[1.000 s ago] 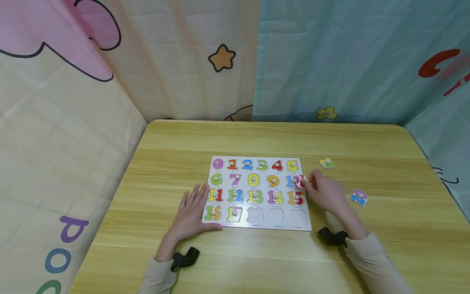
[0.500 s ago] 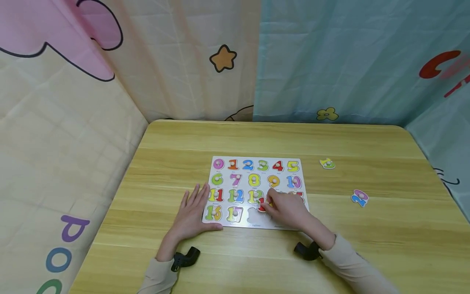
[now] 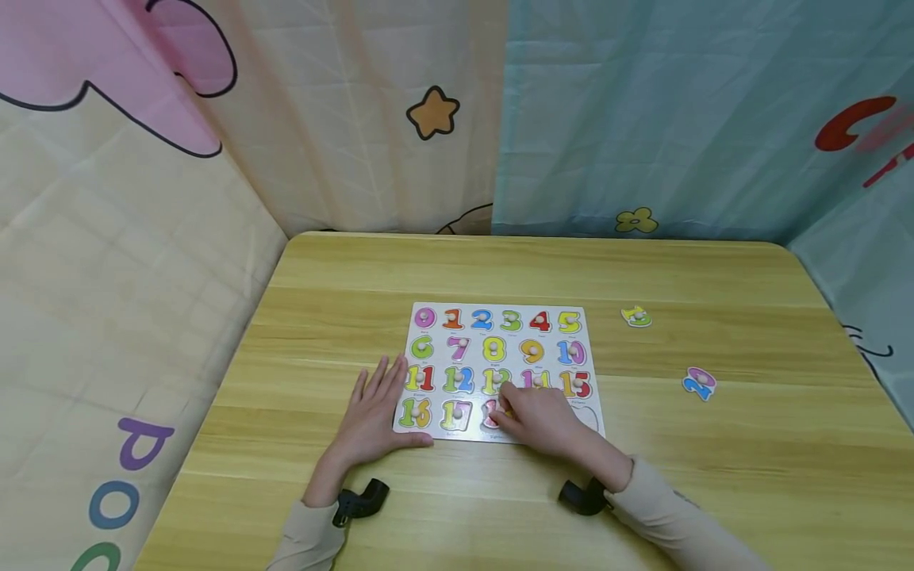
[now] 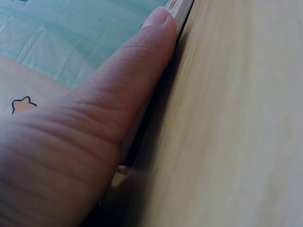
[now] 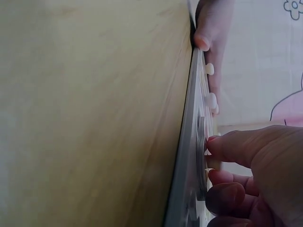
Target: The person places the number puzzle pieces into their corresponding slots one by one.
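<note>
The number puzzle board [image 3: 474,367] lies on the table, its upper rows filled with knobbed number pieces. My left hand [image 3: 373,412] rests flat along its left edge, fingers straight, thumb against the near edge; the left wrist view shows that thumb [image 4: 137,56]. My right hand [image 3: 546,420] pinches the knob of a number piece [image 3: 489,412] at the bottom-row recess right of the 17 [image 3: 455,415]. Its red-pink digit 1 shows; the fingers hide the rest. From the side, the right wrist view shows this piece [image 5: 201,161] slightly proud of the board's surface.
Right of the board lie two loose pieces: a yellow-green one [image 3: 636,317] farther back and a blue-purple one [image 3: 699,384] nearer. A bare recess [image 3: 587,417] shows at the board's bottom right. Printed curtains [image 3: 343,119] hang behind the wooden table [image 3: 457,270].
My right hand has carried the piece from beside the board's right edge leftward and nearer, to the bottom row beside the 17. The left hand has stayed in place.
</note>
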### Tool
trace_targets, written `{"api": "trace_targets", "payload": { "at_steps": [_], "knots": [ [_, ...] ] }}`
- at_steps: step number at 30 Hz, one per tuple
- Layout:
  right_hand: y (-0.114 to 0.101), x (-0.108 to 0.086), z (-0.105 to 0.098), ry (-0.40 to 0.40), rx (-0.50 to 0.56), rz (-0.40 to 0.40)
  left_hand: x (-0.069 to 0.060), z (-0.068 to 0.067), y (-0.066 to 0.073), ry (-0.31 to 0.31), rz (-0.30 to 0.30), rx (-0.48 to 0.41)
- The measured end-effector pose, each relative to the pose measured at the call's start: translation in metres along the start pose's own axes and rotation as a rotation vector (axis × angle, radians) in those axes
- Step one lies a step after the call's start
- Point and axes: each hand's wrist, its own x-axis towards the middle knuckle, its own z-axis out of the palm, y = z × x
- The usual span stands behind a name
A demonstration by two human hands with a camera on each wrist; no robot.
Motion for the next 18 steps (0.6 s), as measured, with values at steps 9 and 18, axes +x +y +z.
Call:
{"api": "trace_targets", "payload": {
  "at_steps": [9, 18],
  "knots": [
    [-0.0057, 0.0016, 0.0005, -0.06, 0.005, -0.001, 0.0004, -0.0006, 0.0003, 0.005, 0.005, 0.005],
    [-0.0067, 0.0066, -0.0082, -0.121, 0.0, -0.03, 0.0004, 0.0004, -0.0004, -0.002, 0.002, 0.012]
  ]
}}
